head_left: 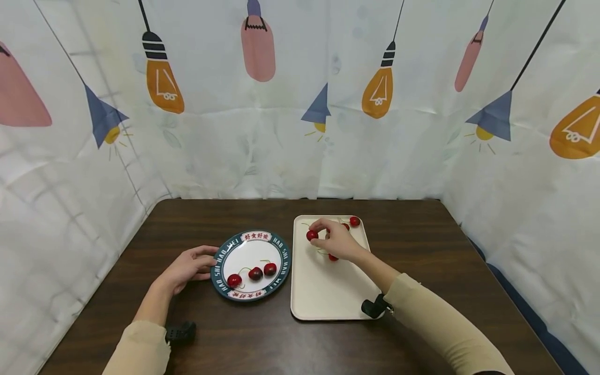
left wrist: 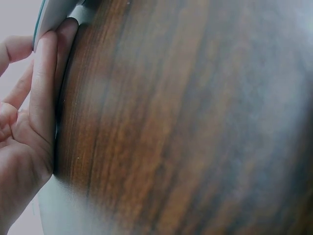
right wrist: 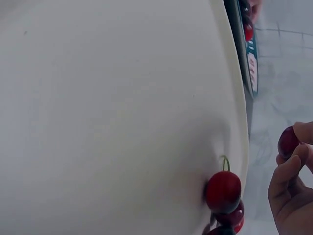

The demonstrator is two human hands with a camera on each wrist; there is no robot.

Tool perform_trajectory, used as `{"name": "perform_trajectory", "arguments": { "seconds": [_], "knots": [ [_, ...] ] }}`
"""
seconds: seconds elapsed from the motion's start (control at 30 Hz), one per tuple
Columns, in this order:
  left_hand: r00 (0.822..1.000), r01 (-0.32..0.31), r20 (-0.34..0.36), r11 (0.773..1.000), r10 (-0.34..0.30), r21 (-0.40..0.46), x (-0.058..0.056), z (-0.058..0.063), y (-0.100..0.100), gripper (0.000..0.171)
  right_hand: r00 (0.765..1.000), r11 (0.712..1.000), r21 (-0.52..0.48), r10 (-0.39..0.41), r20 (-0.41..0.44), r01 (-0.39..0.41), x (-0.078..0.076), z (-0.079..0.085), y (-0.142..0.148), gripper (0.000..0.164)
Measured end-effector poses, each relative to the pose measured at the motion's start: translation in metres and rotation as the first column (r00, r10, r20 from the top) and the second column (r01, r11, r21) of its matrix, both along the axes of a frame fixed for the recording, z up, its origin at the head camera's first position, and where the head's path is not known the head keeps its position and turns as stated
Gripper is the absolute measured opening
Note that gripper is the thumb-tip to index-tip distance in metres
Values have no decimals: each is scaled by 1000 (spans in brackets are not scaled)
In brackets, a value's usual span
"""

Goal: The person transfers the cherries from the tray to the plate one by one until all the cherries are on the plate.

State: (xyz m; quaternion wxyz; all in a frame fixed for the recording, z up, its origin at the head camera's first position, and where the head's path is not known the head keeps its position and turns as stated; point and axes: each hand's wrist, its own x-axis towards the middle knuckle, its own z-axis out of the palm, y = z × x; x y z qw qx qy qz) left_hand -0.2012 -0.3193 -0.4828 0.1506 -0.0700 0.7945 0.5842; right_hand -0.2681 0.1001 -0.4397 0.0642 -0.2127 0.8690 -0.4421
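Note:
At the left, my left hand [head_left: 189,268] holds the rim of a round white plate [head_left: 250,245] with a dark green patterned border. In the left wrist view its fingers [left wrist: 44,73] reach under the plate's edge [left wrist: 51,17]. On the plate lie three dark red cherries [head_left: 255,273] with stems. My right hand [head_left: 338,239] is over the far part of a cream rectangular tray [head_left: 323,297], pinching a cherry [head_left: 311,235] between thumb and fingers. The right wrist view shows this cherry [right wrist: 288,142] raised above the tray. Several other cherries [head_left: 354,221] lie on the tray, some partly behind the hand.
Plate and tray stand side by side on a dark wooden table [head_left: 225,333], a narrow gap between them. White curtains [head_left: 281,156] printed with lamps hang behind the table and along both sides. Each wrist wears a black strap [head_left: 180,332].

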Motion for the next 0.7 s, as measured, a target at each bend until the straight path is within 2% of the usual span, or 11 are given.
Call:
{"name": "perform_trajectory", "arguments": {
  "seconds": [0.57,0.7],
  "knots": [
    [1000,4,-5,1000,-4,18,-1,1,-1,55,990,990,-20,141,4,-141,4,-4,-32,28],
    [1000,4,-5,1000,-4,18,-1,1,0,55,988,988,-3,153,18,-153,6,-6,-38,28]
  ]
}}
